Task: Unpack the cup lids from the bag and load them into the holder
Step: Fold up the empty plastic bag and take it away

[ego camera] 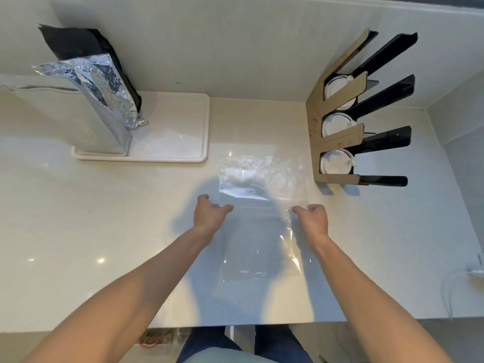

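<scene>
A: Item one, bag (262, 205): where, and how do you hold it?

B: Centre of the worktop (78, 231). Your left hand (209, 213) and right hand (314, 218) each pinch a side edge, well apart, likely to stretch it flat. Clear, crinkled, seemingly empty.

A: Item two, lids (336, 163)?

B: At two o'clock, white, stacked in the three slots of the holder (340, 142), so loading looks done.

Clear bag (262, 231); white lids (336, 163); holder (337, 138) brown-and-black (red marks); silver foil pouch (104, 100).
</scene>
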